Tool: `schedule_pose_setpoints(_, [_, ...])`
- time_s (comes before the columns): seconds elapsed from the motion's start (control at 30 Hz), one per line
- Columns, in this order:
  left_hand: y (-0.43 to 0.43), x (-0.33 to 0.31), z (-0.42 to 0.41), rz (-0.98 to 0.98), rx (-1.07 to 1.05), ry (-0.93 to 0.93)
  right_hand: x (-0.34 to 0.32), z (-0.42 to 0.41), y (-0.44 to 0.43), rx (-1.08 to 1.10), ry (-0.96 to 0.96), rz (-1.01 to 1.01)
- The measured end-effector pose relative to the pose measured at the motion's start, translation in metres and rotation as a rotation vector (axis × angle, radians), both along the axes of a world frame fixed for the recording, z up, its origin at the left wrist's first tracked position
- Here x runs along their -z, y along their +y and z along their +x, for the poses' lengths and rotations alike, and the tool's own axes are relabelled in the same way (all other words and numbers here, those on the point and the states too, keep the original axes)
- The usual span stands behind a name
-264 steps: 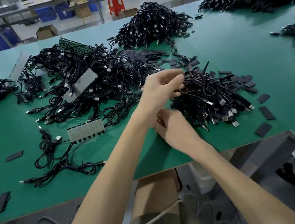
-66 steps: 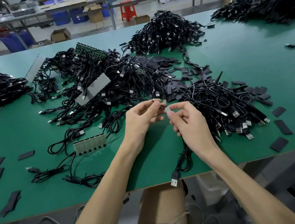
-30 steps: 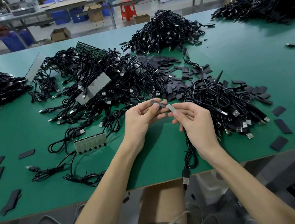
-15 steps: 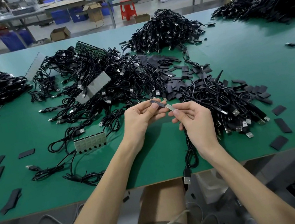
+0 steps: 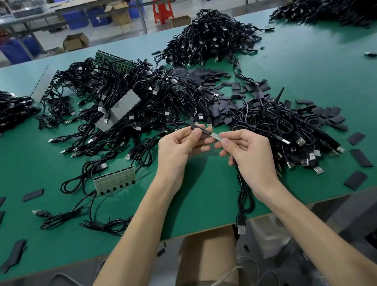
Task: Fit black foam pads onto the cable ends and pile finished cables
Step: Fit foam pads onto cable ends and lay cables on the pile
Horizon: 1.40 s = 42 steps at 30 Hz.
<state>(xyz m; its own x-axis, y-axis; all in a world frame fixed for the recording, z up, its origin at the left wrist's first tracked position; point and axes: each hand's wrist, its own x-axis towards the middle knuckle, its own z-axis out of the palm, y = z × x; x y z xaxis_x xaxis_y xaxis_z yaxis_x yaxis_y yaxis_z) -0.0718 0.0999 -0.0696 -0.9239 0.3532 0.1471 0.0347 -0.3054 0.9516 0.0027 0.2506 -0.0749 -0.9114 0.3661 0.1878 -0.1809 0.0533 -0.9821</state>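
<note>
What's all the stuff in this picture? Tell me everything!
Flat table: one, green, under everything.
Tangled cable heaps: about six, black, spread across the table.
Loose flat foam pads: many, black, mid-table and near the front edge.
Ridged part strips: several, grey, left of the hands.
Plastic stool: one, red, on the floor beyond.
Cardboard boxes: several, brown, on that floor.
Held cable: one, black, dangling over the front edge.
Held foam pad: one, black, between the hands.
Left hand: pinches the pad.
Right hand: pinches the cable's pale end.

Two hands [image 5: 181, 149] [image 5: 251, 154], one held cable [image 5: 244, 198]
</note>
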Motion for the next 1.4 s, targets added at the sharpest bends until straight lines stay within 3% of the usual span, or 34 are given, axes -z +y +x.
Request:
schedule_pose_setpoints(0.43, [-0.005, -0.003, -0.002, -0.072, 0.123, -0.035, -0.002, 0.002, 0.000, 0.011, 0.001, 0.012])
schedule_pose_setpoints(0.77, [0.002, -0.005, 0.006, -0.268, 0.049, 0.151, -0.006, 0.004, -0.001, 0.018, -0.010, 0.021])
schedule_pose_setpoints(1.4, [0.003, -0.003, 0.006, -0.374, 0.023, 0.119, -0.004, 0.006, -0.002, -0.010, -0.038, 0.110])
